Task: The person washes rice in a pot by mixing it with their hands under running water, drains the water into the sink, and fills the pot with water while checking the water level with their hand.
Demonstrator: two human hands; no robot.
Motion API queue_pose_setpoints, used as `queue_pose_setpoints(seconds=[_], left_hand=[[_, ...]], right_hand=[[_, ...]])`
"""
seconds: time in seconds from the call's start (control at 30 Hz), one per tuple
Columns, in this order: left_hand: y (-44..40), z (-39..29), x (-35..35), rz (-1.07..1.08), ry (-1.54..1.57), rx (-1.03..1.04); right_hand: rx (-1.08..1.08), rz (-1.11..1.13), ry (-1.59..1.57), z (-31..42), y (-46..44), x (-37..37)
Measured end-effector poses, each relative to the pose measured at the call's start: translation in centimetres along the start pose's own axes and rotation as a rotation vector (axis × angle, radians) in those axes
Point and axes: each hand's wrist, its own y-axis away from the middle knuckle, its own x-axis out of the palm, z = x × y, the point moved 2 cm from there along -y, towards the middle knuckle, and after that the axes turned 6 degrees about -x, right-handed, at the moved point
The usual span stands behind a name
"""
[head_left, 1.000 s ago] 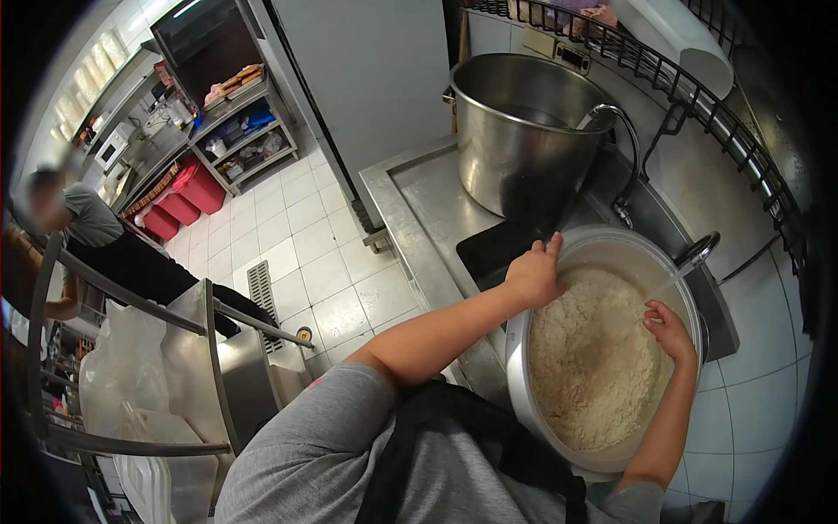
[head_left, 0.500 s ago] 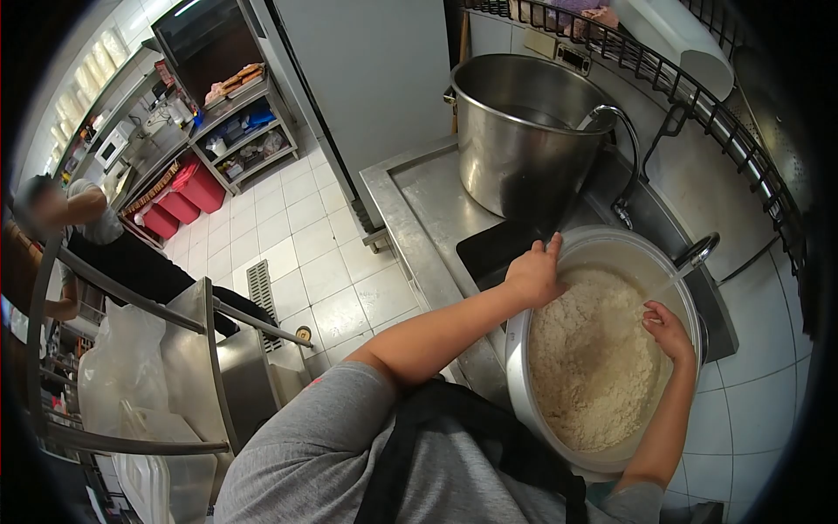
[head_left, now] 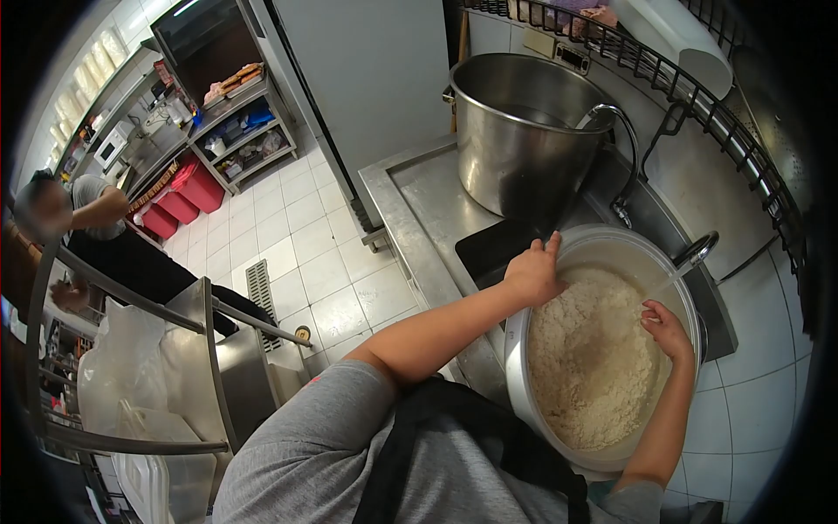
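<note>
A large round metal pot (head_left: 517,375) sits at the sink, holding a pale, crumbly-looking, grain-like mass (head_left: 594,367) with cloudy water around its right side. Whether it is rice or another food I cannot tell. My left hand (head_left: 534,272) grips the pot's upper-left rim, with two fingers pointing outward and the thumb on the inside. From a curved faucet (head_left: 698,251) water runs into the pot. Just below that stream my right hand (head_left: 669,332) hovers inside the right rim, its fingers loosely bent and apart, with nothing visible in them.
Behind stands a tall steel stockpot (head_left: 524,166) with a second faucet (head_left: 624,131) over it. A black tray (head_left: 497,249) lies beside it on the steel counter (head_left: 410,201). A wire rack (head_left: 646,65) hangs above. At left are a metal cart (head_left: 188,349) and another person (head_left: 105,223).
My hands and the pot hold nearly the same place, and water still runs. At left, the other person's head has shifted and a lower hand has moved.
</note>
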Motion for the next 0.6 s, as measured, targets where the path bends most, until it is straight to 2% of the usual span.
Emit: queue_pose_setpoints(seconds=[0.53,0.6], left_hand=[[-0.07,0.12,0.19,-0.018,-0.011,0.014],[0.27,-0.25,-0.56,0.050,0.040,-0.022]], right_hand=[[0.000,0.007,-0.012,-0.28,-0.18,0.04],[-0.008,0.005,-0.011,-0.45,-0.24,0.03]])
